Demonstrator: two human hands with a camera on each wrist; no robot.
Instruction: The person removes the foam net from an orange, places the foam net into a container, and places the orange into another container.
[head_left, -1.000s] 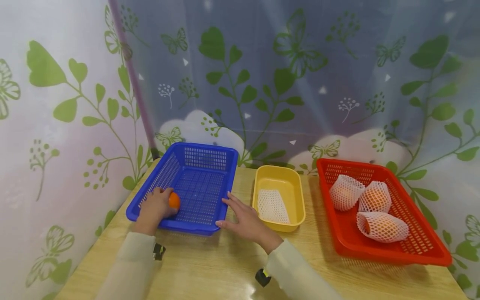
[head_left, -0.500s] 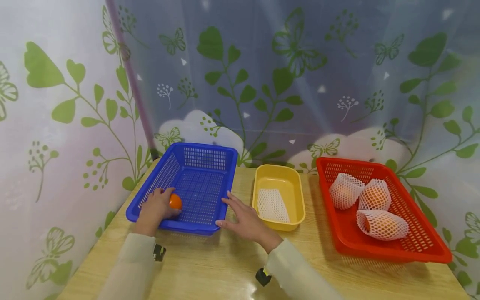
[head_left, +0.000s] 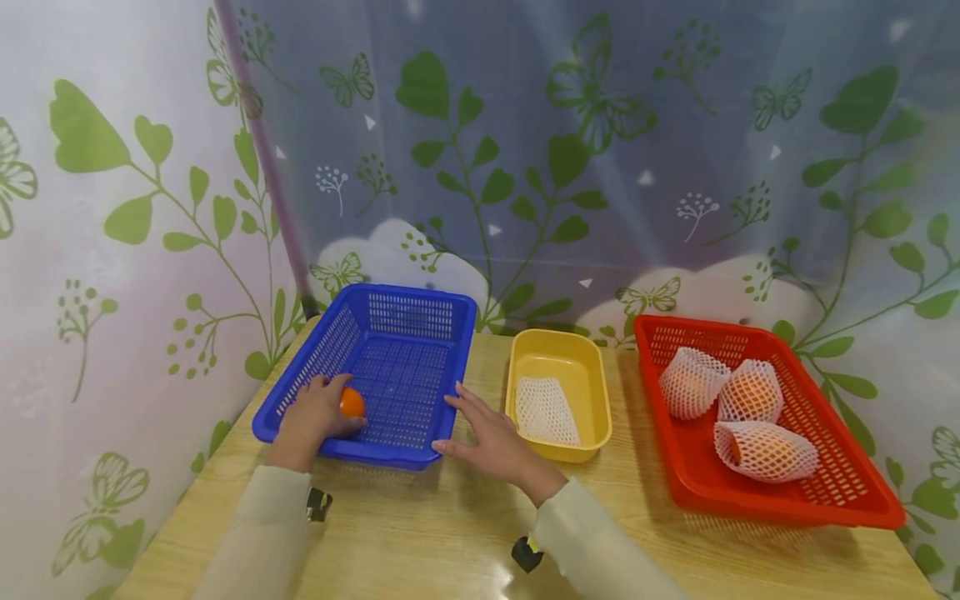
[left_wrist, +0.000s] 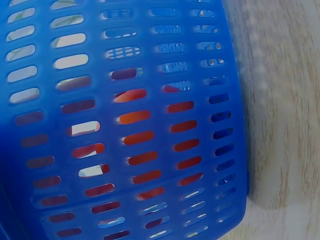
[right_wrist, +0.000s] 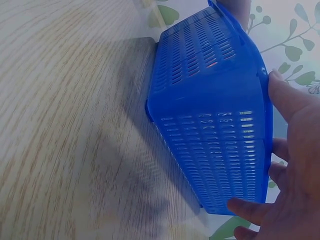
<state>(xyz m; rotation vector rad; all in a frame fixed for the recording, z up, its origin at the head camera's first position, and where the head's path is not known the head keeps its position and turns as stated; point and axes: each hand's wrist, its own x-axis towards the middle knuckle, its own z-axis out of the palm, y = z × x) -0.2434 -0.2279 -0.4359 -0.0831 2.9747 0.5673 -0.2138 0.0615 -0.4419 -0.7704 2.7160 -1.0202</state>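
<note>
In the head view, my left hand (head_left: 310,419) reaches over the near left rim of the blue basket (head_left: 390,457). Its fingers and thumb curve round the left side of an orange (head_left: 352,402) low inside; the palm side is hidden. The left wrist view catches orange colour only through the slots of the basket wall (left_wrist: 150,194). My right hand (head_left: 491,444) is spread at the basket's right rim, thumb and fingertips touching it. From the right wrist, the thumb (right_wrist: 287,95) lies at the rim, with the fingers apart further along.
Right of the blue basket stands a yellow tub (head_left: 573,379) with a flattened white foam net (head_left: 546,410) in it. A red basket (head_left: 693,479) on the right holds three net-wrapped fruits (head_left: 750,393). A patterned curtain (head_left: 495,150) backs the wooden table (head_left: 420,533).
The orange has shifted slightly right, and more of it shows beyond my left fingers. My left thumb reaches a little further right. My right hand and the containers stay put.
</note>
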